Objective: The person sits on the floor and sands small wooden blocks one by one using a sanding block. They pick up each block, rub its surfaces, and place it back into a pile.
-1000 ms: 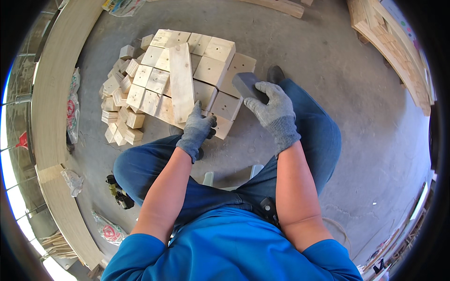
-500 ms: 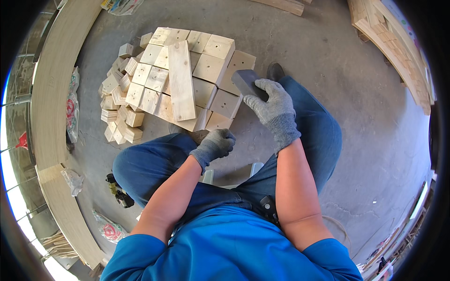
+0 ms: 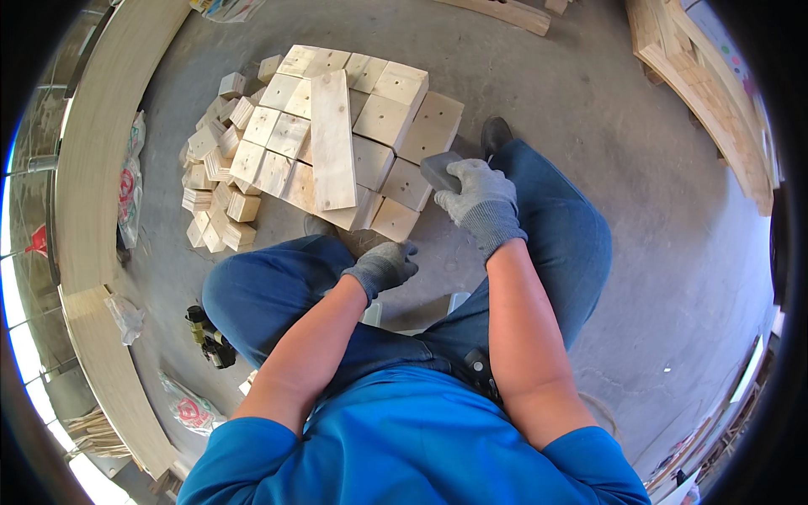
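My right hand (image 3: 481, 195), in a grey knit glove, grips a dark grey rectangular block (image 3: 440, 171) just right of a raised grid of pale wooden blocks (image 3: 383, 120). Many of these blocks have a small dark hole in the top face. A flat wooden board (image 3: 333, 139) lies lengthwise across the grid. Close to the grid's near edge is my left hand (image 3: 384, 266), gloved too, with its fingers curled in. Whether anything is inside those fingers is hidden.
Smaller wooden blocks (image 3: 220, 143) are heaped left of the grid. Long boards (image 3: 101, 160) run along the left side. A black and yellow tool (image 3: 210, 337) sits by my left knee, near plastic bags (image 3: 189, 406). A wooden frame (image 3: 703, 93) stands far right.
My right hand has moved down and slightly left with the dark grey block, which now looks more foreshortened. The left hand has shifted slightly, its fingers still curled.
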{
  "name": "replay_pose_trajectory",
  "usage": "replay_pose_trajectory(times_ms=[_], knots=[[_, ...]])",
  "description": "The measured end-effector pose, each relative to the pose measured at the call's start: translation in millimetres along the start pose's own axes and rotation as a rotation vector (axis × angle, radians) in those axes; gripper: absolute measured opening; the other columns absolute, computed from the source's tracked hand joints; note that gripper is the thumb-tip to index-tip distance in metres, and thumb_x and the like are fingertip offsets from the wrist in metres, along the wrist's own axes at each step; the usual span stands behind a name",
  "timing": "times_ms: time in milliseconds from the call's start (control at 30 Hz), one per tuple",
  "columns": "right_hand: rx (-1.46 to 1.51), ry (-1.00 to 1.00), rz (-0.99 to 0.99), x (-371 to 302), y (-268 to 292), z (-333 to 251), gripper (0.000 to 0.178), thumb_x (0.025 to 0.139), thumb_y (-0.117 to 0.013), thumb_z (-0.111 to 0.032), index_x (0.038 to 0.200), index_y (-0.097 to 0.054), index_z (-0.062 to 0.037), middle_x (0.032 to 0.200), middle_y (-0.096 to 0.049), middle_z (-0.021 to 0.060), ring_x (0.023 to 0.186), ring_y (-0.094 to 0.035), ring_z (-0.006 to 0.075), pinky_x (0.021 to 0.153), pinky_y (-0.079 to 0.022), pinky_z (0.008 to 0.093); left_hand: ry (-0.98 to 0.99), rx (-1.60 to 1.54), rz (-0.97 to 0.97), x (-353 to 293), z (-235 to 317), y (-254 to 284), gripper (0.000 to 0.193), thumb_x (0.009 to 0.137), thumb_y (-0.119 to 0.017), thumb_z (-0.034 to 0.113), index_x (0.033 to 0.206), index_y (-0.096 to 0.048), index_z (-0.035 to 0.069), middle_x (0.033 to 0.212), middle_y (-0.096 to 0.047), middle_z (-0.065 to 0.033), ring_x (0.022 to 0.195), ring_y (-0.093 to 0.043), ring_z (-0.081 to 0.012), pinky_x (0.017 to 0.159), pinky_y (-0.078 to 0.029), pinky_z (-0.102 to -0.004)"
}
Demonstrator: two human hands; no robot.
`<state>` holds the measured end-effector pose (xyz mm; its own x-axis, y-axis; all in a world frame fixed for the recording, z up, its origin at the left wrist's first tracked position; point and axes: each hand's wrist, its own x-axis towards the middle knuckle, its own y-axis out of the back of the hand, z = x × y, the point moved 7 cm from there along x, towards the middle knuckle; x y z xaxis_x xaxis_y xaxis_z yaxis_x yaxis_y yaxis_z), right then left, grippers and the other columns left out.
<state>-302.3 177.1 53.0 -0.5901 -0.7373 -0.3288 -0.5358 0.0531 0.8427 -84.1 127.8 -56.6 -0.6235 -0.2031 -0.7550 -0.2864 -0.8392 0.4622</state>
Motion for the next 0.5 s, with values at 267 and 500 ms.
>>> replay_pose_trajectory(times_ms=[267, 500], knots=[[-0.181, 0.097, 0.046, 7, -23, -28, 0.051, 0.087, -0.084, -0.039, 0.133, -0.075, -0.0195, 0.146, -0.067, 0.0068, 0.124, -0.067, 0.0376, 0.105, -0.052, 0.0512, 0.015, 0.09, -0.052, -25, 10, 4, 0.054, 0.096, -0.066, 0.034, 0.144, -0.065, 0.009, 0.129, -0.076, -0.0201, 0.122, -0.072, -0.037, 0.106, -0.056, -0.0459], [-0.373, 0.251, 0.083, 7, -73, -66, 0.031, 0.092, -0.075, -0.03, 0.121, -0.078, -0.0182, 0.134, -0.069, 0.0082, 0.115, -0.067, 0.0357, 0.095, -0.051, 0.0532, 0.001, 0.012, 0.08, -67, 8, 14, 0.058, 0.096, -0.071, 0.035, 0.147, -0.065, 0.008, 0.128, -0.077, -0.0181, 0.12, -0.073, -0.0363, 0.106, -0.056, -0.0456]])
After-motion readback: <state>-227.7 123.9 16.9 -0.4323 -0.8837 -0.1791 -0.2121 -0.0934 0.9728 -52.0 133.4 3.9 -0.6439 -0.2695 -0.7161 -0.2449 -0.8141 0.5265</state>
